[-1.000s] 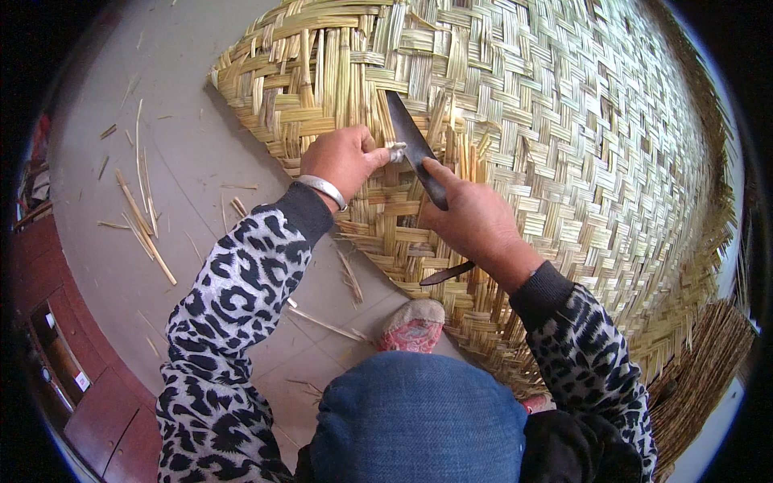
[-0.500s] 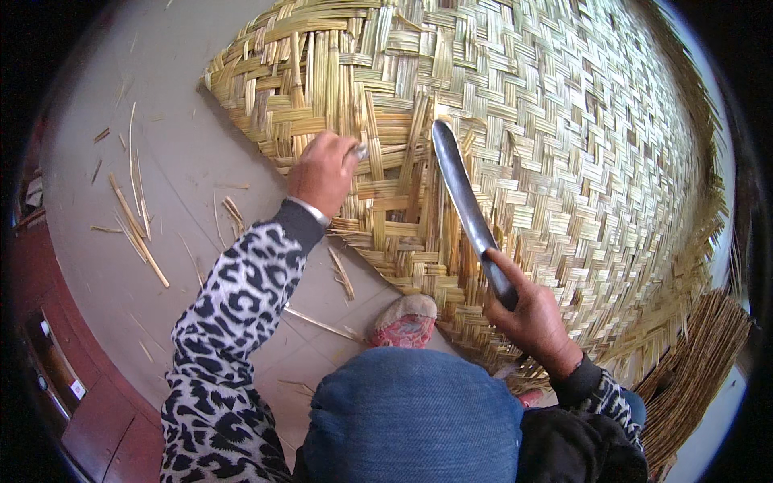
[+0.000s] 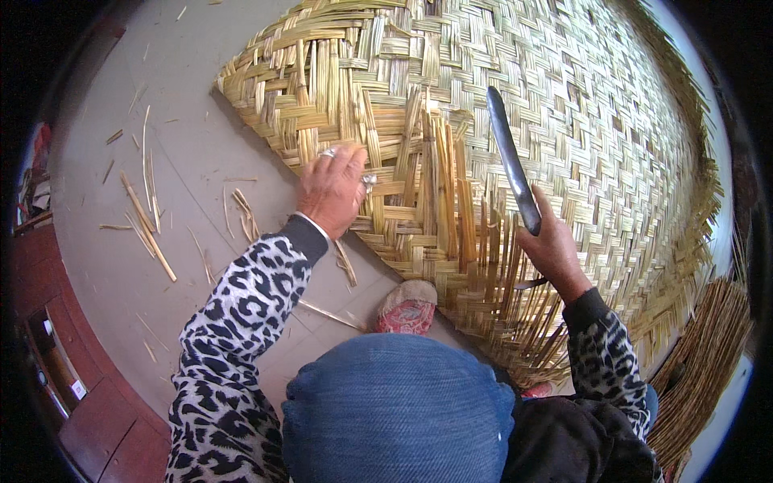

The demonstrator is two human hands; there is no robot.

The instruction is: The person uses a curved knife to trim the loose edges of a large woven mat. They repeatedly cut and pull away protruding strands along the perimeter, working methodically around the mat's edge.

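Note:
A large mat [image 3: 564,161] woven from flat straw-coloured reed strips fills the middle and right. My left hand [image 3: 332,191], with rings on its fingers, rests at the mat's left edge with fingers bent down; its fingertips are hidden. My right hand [image 3: 551,245] is closed round the lower part of a long, narrow metal blade [image 3: 509,149]. Its rounded tip points away from me, over the weave. A short dark curved piece [image 3: 531,283] shows beside the wrist. Between the hands, loose upright strips [image 3: 445,185] stick up from the mat.
Scraps of split reed [image 3: 145,225] lie on the pale floor [image 3: 88,161] at left. My red shoe [image 3: 407,310] with a beige toe is by the mat's near edge. A bundle of brown stalks [image 3: 700,366] lies at the lower right. Dark red furniture [image 3: 88,378] stands at lower left.
The blade in my right hand has moved up and to the right, off the loose strips, which now stand up more. My left hand has shifted slightly down and turned its back up.

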